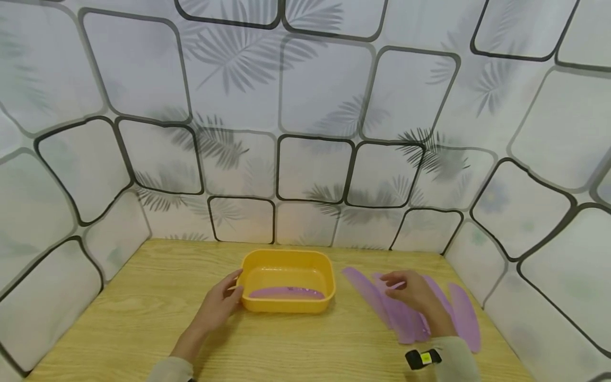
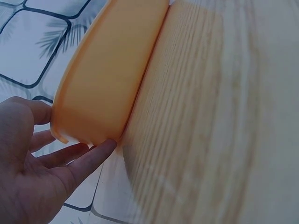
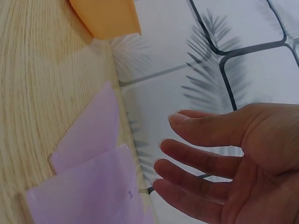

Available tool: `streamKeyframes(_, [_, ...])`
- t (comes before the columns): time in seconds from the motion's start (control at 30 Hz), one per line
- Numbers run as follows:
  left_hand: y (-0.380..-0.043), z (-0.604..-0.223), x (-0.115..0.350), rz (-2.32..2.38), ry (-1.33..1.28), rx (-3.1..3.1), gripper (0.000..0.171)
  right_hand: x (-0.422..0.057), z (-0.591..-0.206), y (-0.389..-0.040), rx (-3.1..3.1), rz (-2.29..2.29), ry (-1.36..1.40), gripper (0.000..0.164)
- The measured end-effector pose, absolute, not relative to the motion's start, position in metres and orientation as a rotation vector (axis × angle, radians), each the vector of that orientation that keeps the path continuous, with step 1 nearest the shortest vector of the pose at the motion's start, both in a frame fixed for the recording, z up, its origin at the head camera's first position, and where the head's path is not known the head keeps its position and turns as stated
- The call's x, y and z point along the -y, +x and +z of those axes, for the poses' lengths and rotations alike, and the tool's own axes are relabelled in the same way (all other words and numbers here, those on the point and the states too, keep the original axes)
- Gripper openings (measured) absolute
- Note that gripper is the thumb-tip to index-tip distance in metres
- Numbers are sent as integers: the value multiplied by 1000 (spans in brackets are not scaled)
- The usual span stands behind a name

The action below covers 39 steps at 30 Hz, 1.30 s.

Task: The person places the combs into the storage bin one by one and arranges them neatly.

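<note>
My left hand (image 1: 221, 305) rests its fingertips against the outer left end of a yellow plastic basin (image 1: 286, 306), which stands upright on the table. In the left wrist view, thumb and fingers (image 2: 96, 161) are spread at the basin's end. Inside the basin lies a purple piece (image 1: 286, 292) with a curved upper edge and shiny specks. Over at the right, my right hand (image 1: 415, 291) hovers above several long, translucent purple strips (image 1: 367, 294) with rounded ends. Nothing is in its loosely bent fingers. Some strips overlap, partly hidden under the hand. Their material I cannot tell.
The wood-grain table (image 1: 157, 302) is bordered at the back and sides by patterned white curtain-like walls (image 1: 310, 170). One purple strip (image 1: 464, 318) lies at the far right, close to the side wall.
</note>
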<state>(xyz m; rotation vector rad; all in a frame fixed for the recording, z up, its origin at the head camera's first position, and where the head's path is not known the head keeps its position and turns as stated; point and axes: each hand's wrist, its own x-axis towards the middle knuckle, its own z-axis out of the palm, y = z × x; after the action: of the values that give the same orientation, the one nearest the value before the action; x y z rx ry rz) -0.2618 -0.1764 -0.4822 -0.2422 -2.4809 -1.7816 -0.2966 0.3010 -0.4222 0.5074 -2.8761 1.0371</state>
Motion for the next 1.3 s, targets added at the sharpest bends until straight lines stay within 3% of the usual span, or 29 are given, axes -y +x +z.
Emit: streamKeyframes(1.3, [-262,-480,176,-1794,-245,2474,52,-320,-451,-304,2955,835,263,35])
